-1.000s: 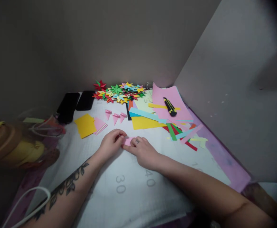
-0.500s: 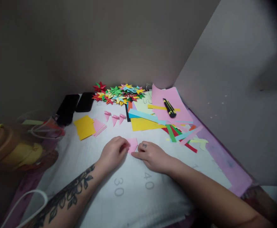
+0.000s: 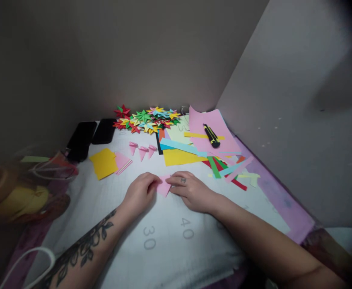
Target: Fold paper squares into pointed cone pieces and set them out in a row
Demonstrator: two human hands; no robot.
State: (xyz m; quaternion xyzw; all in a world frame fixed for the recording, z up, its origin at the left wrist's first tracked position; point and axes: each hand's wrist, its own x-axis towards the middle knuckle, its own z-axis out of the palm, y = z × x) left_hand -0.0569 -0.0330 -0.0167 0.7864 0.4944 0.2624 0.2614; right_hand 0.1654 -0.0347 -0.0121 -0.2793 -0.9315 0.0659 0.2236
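Observation:
A small folded piece of pink paper [image 3: 164, 189] lies on the white table cover between my two hands. My left hand [image 3: 141, 192] pinches its left edge between thumb and fingers. The fingers of my right hand [image 3: 191, 192] lie stretched out over its right side, touching it. Beyond them stand several folded pink paper pieces [image 3: 142, 152]. Left of these lie a stack of yellow paper squares [image 3: 103, 163] and some pink paper squares [image 3: 122, 161].
Several colourful paper stars [image 3: 146, 118] are heaped by the wall. A black and yellow utility knife [image 3: 211, 136] rests on pink sheets [image 3: 198, 120] at the back right, near loose paper strips [image 3: 228, 172]. Two dark phones [image 3: 103, 131] lie back left, beyond a clear plastic bag [image 3: 55, 166].
My right hand has shifted over the pink paper, its fingers now on the paper's upper right side. The paper's outline has changed to a downward point. The view has turned slightly.

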